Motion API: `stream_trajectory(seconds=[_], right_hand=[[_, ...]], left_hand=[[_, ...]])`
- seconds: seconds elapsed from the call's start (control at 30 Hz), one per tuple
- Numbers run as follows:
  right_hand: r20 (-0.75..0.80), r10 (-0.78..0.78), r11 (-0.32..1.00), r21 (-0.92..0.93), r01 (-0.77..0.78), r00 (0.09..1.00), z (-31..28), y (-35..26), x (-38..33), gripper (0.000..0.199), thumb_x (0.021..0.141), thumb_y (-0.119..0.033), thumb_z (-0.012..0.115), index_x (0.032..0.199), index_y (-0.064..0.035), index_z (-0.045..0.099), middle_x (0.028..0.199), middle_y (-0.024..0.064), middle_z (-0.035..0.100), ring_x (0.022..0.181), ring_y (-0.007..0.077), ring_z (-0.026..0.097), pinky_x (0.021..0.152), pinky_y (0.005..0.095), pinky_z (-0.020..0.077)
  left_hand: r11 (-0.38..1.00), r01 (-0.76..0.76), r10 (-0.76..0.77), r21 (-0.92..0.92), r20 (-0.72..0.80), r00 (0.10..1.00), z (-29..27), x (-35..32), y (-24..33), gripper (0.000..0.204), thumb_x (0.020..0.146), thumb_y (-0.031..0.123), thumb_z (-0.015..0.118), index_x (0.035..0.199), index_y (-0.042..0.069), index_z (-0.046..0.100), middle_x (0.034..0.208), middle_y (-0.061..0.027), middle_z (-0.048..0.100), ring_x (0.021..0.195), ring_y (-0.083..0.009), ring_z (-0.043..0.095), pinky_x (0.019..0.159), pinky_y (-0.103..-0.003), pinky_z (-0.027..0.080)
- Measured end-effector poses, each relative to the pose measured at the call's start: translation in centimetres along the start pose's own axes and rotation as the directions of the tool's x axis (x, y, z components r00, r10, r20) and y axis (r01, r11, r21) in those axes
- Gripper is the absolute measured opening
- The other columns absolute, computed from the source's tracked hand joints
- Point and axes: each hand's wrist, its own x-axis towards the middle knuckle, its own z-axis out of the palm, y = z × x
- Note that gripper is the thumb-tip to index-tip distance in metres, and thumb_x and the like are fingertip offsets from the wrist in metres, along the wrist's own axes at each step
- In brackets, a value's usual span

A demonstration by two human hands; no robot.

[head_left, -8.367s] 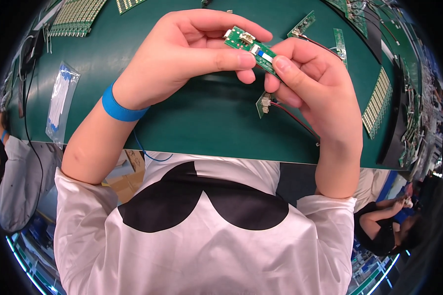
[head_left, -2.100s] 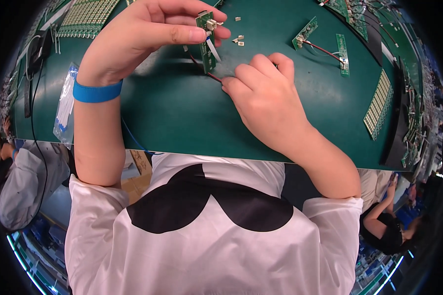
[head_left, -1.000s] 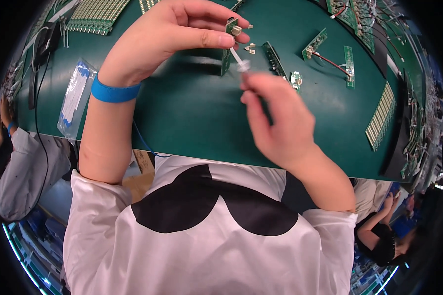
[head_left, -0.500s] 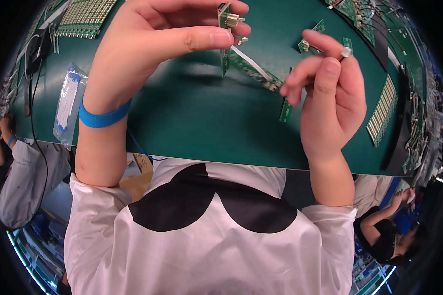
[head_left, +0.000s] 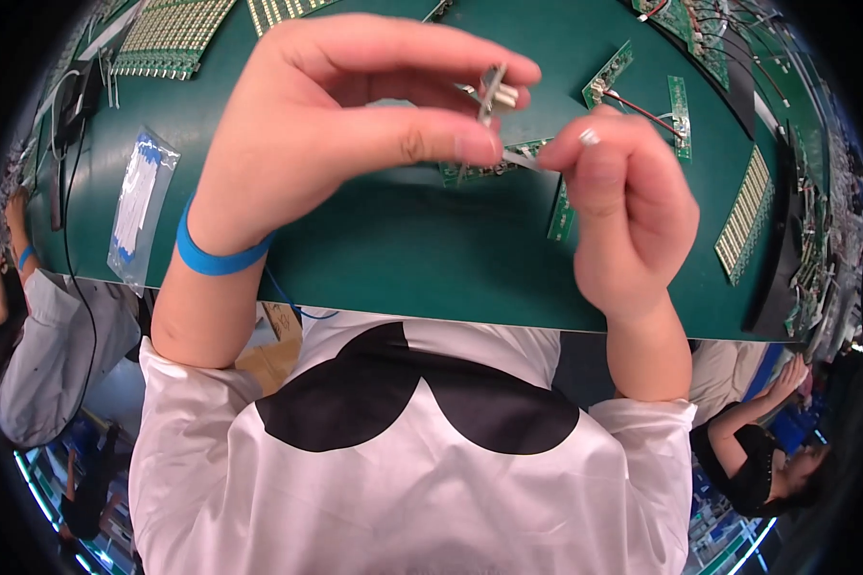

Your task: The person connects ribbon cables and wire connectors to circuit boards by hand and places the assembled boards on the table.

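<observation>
A small circuit board (head_left: 492,91) is held edge-on between the thumb and fingertips of the left hand (head_left: 355,134), raised above the green worktop (head_left: 393,259); the grip of that hand is clamped on the board. A pale connector is seen at the board's upper right edge. A blue wristband (head_left: 216,257) is worn on the left wrist.

The right hand (head_left: 623,216) is held just beside the left, with thumb and forefinger pinched together on a thin pale strip (head_left: 520,159) that runs from the pinch toward the lower edge of the held board. Whether the strip is joined to the board cannot be told, since the left thumb tip covers that spot. The right-hand grip is closed on the strip.

On the worktop below and behind the hands, a long green board (head_left: 484,171) is partly hidden by the fingers. A narrow green board (head_left: 560,213) lies just left of the right hand. Two further boards joined by red and black wires (head_left: 642,107) lie beyond the right hand. A clear bag of white parts (head_left: 140,206) lies at the left of the worktop. Panels of small gold-coloured boards are noted at the far left (head_left: 168,34) and at the right edge (head_left: 746,216).

Another person's sleeve (head_left: 43,355) is seen at the left margin.
</observation>
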Motion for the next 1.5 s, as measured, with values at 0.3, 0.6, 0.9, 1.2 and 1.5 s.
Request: stream_trajectory(seconds=[0.3,0.6,0.9,1.2,1.5], right_hand=[[0.110,-0.177,0.915,-0.348,0.205,0.978,0.4,-0.5,0.0,0.007,0.084,0.001,0.055,0.090,0.0036,0.056,0.075,0.0102,0.058,0.056,0.0181,0.045,0.049,0.0258,0.0366],[0.105,-0.225,0.878,-0.409,0.248,0.969,0.2,-0.2,0.1,0.010,0.079,0.002,0.062,0.088,0.0040,0.059,0.066,0.0077,0.051,0.054,0.0181,0.044,0.046,0.0261,0.0349],[0.130,-0.136,0.929,-0.329,0.172,0.982,0.0,-0.7,0.4,0.008,0.079,0.000,0.061,0.086,0.0029,0.060,0.064,0.0072,0.050,0.053,0.0169,0.043,0.045,0.0258,0.0325],[0.126,-0.101,0.964,-0.234,0.129,0.987,0.1,-0.9,0.6,0.005,0.081,-0.001,0.060,0.086,0.0020,0.060,0.065,0.0066,0.052,0.054,0.0166,0.044,0.047,0.0254,0.0331],[0.117,-0.161,0.878,-0.436,0.196,0.980,0.5,-1.0,0.2,0.011,0.075,0.003,0.064,0.085,0.0026,0.060,0.063,0.0072,0.049,0.050,0.0175,0.043,0.044,0.0265,0.0337]], left_hand=[[0.986,-0.151,0.143,0.075,0.095,0.985,0.4,0.2,-0.8,0.044,0.060,-0.003,0.070,0.103,-0.006,0.063,0.101,-0.0157,0.058,0.093,-0.0226,0.057,0.082,-0.030,0.045],[0.986,-0.086,0.072,0.141,0.102,0.992,0.1,0.3,-0.8,0.040,0.061,0.001,0.072,0.100,-0.006,0.064,0.099,-0.0154,0.059,0.090,-0.0227,0.057,0.079,-0.030,0.045],[0.989,-0.090,0.071,0.117,0.159,0.985,-0.3,0.5,-0.9,0.043,0.062,0.010,0.076,0.100,-0.006,0.064,0.099,-0.0164,0.060,0.090,-0.0229,0.057,0.079,-0.030,0.045],[0.995,-0.099,0.097,0.001,0.215,0.972,-0.8,0.5,-1.2,0.045,0.062,0.011,0.077,0.102,-0.005,0.064,0.099,-0.0166,0.060,0.089,-0.0233,0.057,0.077,-0.030,0.045],[0.948,-0.226,0.196,0.225,0.146,0.970,-0.2,0.2,-1.0,0.041,0.061,0.000,0.072,0.100,-0.004,0.065,0.092,-0.0146,0.064,0.081,-0.0199,0.060,0.073,-0.025,0.046]])
